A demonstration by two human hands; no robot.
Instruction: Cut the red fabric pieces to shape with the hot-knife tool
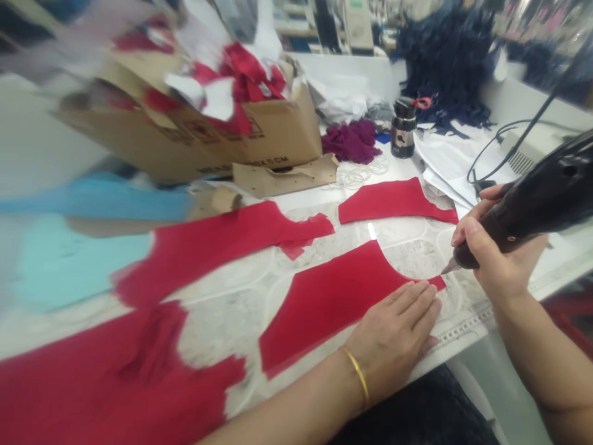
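My left hand [396,337] lies flat, fingers stretched out, pressing a red fabric piece [324,296] onto the table. My right hand [498,259] is wrapped round a thick black handheld tool [519,210] with a pointed metal tip. That tip meets the narrow right end of the red piece, just beyond my left fingertips. Farther back lies a smaller red fabric piece [384,201]. Another red piece [217,247] with ragged right end spreads to the left. A large, crumpled red cloth [92,377] covers the lower left.
A cardboard box [269,136] heaped with red and white scraps stands at the back left. Behind are purple cloth [352,141], a black flask [403,128] and a dark fabric pile [445,68]. A cable [504,157] hangs at right. A measuring tape [463,327] runs along the front edge.
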